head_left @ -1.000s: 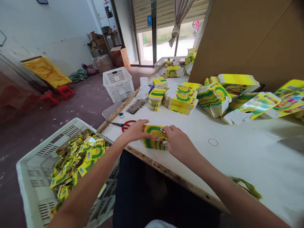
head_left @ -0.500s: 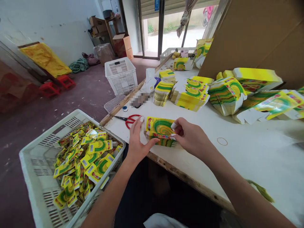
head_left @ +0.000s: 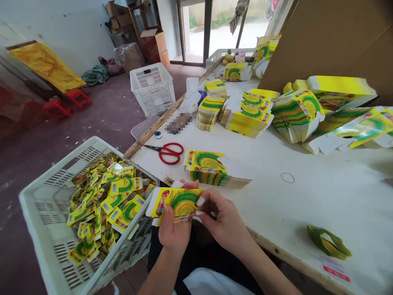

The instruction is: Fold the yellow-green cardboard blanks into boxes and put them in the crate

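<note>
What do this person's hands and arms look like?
The left hand and right hand wear no gloves, and the forearms show no sleeves. Small white coverings cap the right thumb and a finger; what they're made of isn't clear.

The carton stack (head_left: 209, 169) blocks ahead; rightward is passable.

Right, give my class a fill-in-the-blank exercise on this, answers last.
The scissors have ____ handles.
The left hand and right hand hold a yellow carton with a ____ arc.
The nearest carton stack lies to the scissors' ____.
The table has a crate of loose cartons at its ____ side.

red; green; right; left
</note>
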Motion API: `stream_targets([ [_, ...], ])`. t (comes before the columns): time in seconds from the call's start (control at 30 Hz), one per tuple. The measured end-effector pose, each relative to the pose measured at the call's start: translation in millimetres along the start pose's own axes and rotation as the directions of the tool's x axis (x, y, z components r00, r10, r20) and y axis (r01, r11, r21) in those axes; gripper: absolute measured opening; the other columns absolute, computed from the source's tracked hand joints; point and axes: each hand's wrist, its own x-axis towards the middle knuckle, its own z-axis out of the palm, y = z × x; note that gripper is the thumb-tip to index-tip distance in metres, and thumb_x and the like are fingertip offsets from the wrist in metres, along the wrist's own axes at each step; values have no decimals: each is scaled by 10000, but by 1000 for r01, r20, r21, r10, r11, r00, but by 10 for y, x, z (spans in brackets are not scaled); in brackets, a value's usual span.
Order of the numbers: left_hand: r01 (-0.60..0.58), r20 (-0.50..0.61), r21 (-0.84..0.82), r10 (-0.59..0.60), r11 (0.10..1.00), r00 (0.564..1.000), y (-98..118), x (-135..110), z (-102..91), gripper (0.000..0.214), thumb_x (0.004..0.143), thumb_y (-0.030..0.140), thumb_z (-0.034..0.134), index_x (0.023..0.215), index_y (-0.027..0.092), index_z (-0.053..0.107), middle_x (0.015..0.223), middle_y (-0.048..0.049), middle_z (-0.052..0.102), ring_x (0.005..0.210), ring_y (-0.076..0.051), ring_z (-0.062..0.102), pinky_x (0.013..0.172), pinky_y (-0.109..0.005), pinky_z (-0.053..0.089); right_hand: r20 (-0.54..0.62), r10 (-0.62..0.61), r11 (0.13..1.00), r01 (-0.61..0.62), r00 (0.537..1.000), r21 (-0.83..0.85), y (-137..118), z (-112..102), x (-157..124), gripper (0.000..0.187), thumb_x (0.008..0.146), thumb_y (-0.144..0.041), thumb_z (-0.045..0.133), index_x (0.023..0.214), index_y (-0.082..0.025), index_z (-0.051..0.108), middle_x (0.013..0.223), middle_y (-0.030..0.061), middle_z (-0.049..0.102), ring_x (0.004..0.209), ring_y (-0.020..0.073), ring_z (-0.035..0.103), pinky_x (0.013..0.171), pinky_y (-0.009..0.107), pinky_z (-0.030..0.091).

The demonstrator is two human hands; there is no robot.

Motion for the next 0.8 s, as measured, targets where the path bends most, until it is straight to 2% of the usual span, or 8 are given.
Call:
stream_targets([
  [0.2, 3, -168, 124, 18, 992, 986, 51, 47, 122, 437, 778, 660, 552, 798, 225, 590, 708, -30, 567, 778, -227, 633, 790, -402, 569, 15, 28, 984, -30, 1000, 175, -73, 152, -172, 199, 724, -170, 598, 847, -251, 464, 720, -29, 622, 619, 138, 621, 542, 225, 499],
  [0.33, 86, -267, 177, -36, 981, 963, 10, 25, 111, 522, 707, 740, 584, 707, 230, 474, 664, -5, 479, 646, -168, 526, 687, -337, 535, -14, -37, 997, 38, 999, 61, 16, 148, -273, 254, 759, -185, 605, 990, -256, 528, 723, -33, 638, 623, 139, 622, 589, 236, 536],
  [0.4, 101, -295, 165, -49, 981, 954, -37, 10, 57, 559, 711, 777, 571, 701, 230, 454, 659, 9, 448, 619, -144, 482, 663, -301, 508, 37, -83, 996, 84, 996, -16, 115, 138, -267, 315, 767, -184, 610, 1068, -259, 553, 768, -19, 667, 645, 144, 638, 601, 238, 552],
  [0.5, 106, -299, 198, -43, 975, 953, -90, -36, -32, 654, 668, 884, 498, 755, 236, 483, 709, -5, 498, 699, -171, 543, 699, -311, 510, 118, -146, 982, 159, 982, -106, 252, 106, -203, 357, 786, -175, 579, 1133, -257, 583, 883, 20, 721, 732, 169, 697, 636, 258, 582],
  [0.57, 97, -244, 249, -34, 964, 969, -110, -84, -73, 765, 602, 941, 468, 883, 235, 549, 870, -60, 611, 891, -237, 611, 783, -354, 526, 73, -187, 966, 197, 980, -169, 304, 55, -145, 316, 817, -189, 561, 1124, -256, 603, 932, 39, 741, 797, 196, 724, 667, 285, 598],
  [0.67, 77, -179, 302, -23, 950, 984, -134, -133, -126, 693, 669, 820, 600, 1019, 222, 613, 1029, -91, 682, 1021, -262, 632, 859, -370, 521, -7, -270, 935, 260, 963, -243, 303, -55, -73, 204, 865, -215, 544, 1027, -273, 653, 904, 35, 747, 774, 207, 732, 657, 298, 603],
  [0.73, 97, -194, 305, -38, 947, 980, -126, -122, -180, 477, 746, 647, 688, 949, 215, 666, 936, -56, 721, 900, -216, 667, 830, -339, 526, 8, -326, 913, 317, 945, -257, 262, -134, -47, 205, 879, -193, 524, 959, -292, 685, 831, 17, 737, 694, 192, 721, 597, 275, 591],
  [0.8, 138, -189, 317, -80, 938, 979, -55, -72, -255, 374, 748, 559, 738, 868, 206, 702, 840, -32, 740, 793, -188, 678, 805, -325, 533, 35, -365, 892, 361, 930, -272, 211, -221, -38, 253, 882, -168, 511, 943, -311, 711, 794, 11, 731, 639, 185, 710, 531, 261, 571],
])
